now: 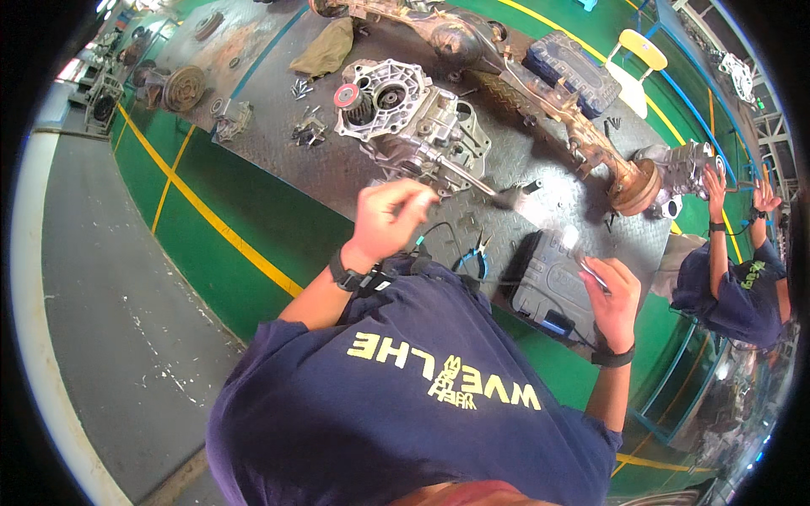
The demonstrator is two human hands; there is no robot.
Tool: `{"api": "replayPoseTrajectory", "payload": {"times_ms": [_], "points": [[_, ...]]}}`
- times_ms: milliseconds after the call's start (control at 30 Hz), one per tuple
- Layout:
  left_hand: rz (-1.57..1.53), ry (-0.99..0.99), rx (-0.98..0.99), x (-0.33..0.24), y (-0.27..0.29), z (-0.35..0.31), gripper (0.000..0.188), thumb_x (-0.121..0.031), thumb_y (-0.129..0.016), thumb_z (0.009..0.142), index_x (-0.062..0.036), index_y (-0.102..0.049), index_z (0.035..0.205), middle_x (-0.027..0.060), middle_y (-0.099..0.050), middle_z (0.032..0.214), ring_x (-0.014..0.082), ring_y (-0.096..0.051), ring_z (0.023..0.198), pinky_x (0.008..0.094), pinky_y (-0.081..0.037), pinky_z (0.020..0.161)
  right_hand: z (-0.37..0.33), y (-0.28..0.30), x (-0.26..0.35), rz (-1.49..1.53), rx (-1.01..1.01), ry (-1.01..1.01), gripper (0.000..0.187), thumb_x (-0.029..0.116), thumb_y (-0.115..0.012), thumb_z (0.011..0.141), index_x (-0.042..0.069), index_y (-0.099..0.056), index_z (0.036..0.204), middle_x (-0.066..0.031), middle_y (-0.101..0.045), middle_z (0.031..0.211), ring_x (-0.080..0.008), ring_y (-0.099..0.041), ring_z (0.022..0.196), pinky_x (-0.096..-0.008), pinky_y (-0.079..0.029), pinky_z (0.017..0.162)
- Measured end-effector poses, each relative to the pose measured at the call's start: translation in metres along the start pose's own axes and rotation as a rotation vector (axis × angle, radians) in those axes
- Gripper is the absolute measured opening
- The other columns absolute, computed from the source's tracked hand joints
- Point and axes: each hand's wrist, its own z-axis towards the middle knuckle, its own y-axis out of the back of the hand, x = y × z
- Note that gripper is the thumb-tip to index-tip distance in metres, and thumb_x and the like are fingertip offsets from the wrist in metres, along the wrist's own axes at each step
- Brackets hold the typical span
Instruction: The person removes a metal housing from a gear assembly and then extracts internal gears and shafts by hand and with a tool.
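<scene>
My left hand (390, 221) is curled closed at the near edge of a metal gearbox (418, 118). Whether anything is inside its fingers is hidden. A pale metal rod (460, 174) slants from the gearbox toward a blurred patch on the table. My right hand (616, 295) is raised over a grey tool case (548, 274), thumb and fingers closed on a thin, shiny metal piece (593, 273) of a kind I cannot make out. Between my hands lie pliers with blue handles (474, 260). A red-faced ring (345, 95) sits at the gearbox's left end.
A rusty axle (540, 101) runs along the table's far side, with a dark tool case (574, 72) behind it. Loose bolts (301, 88) and small metal parts (310, 128) lie left of the gearbox. At right, another person's hands (715, 187) are beside a metal assembly (685, 169).
</scene>
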Motion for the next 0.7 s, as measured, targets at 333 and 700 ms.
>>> {"api": "replayPoseTrajectory", "payload": {"times_ms": [333, 700], "points": [[0.008, 0.161, -0.206, 0.038, 0.017, -0.022, 0.022, -0.014, -0.062, 0.103, 0.001, -0.073, 0.091, -0.0018, -0.061, 0.066, 0.0028, -0.054, 0.06, 0.0221, -0.041, 0.056, -0.006, -0.115, -0.054, -0.509, 0.632, 0.012, 0.032, 0.037, -0.075, 0.089, 0.009, -0.068, 0.076, -0.0158, -0.066, 0.066, -0.0382, -0.069, 0.064, -0.0493, -0.055, 0.061], [-0.046, 0.407, 0.277, 0.049, 0.025, -0.036, 0.031, -0.025, -0.063, 0.103, 0.0008, -0.074, 0.09, 0.0043, -0.067, 0.067, 0.0081, -0.061, 0.06, 0.027, -0.047, 0.057, -0.093, 0.015, -0.049, -0.031, 0.363, -0.609, 0.051, 0.032, -0.07, 0.097, 0.002, -0.045, 0.064, -0.0059, -0.04, 0.057, -0.0136, -0.034, 0.056, -0.0387, -0.028, 0.05]]}}
